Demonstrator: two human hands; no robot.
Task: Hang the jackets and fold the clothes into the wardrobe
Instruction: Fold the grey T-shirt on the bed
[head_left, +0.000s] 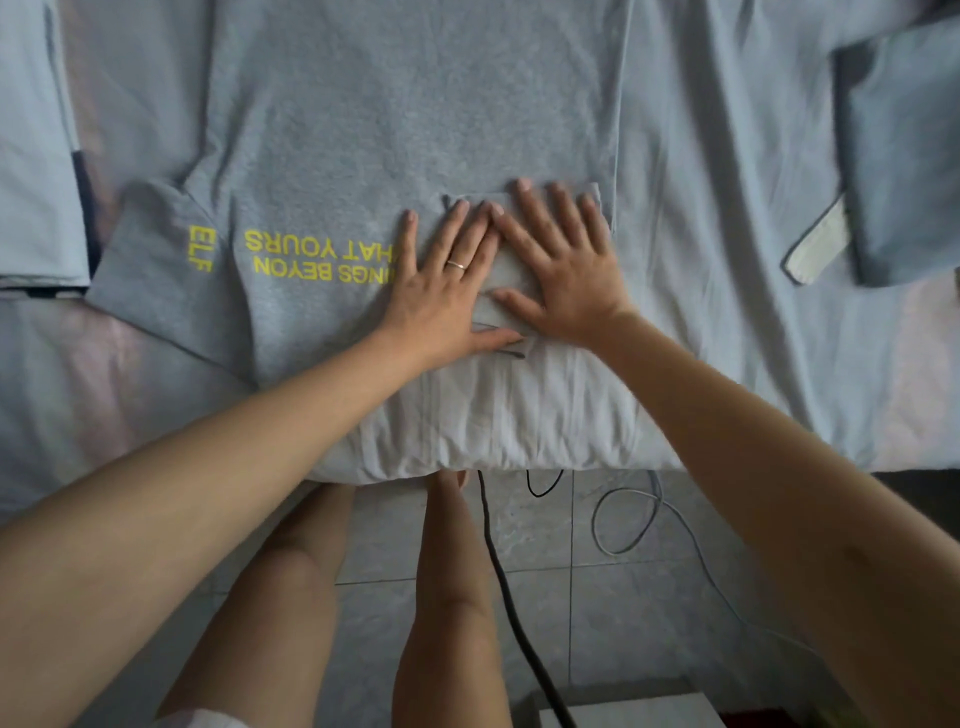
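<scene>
On the bed (727, 218), left hand (447, 296) and right hand (563, 275) press spread fingers (530, 213) onto a grey T-shirt (363, 130) lettered "YOURS".

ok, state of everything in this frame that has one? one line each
grey T-shirt: spread flat on the bed, one side folded in, lettered sleeve out flat
left hand: open, fingers straight, pressing on the folded-in part
right hand: open, fingers spread, pressing beside the left
blue-grey cloth: folded, lying on the bed at right
black cable: loose on the floor
</scene>
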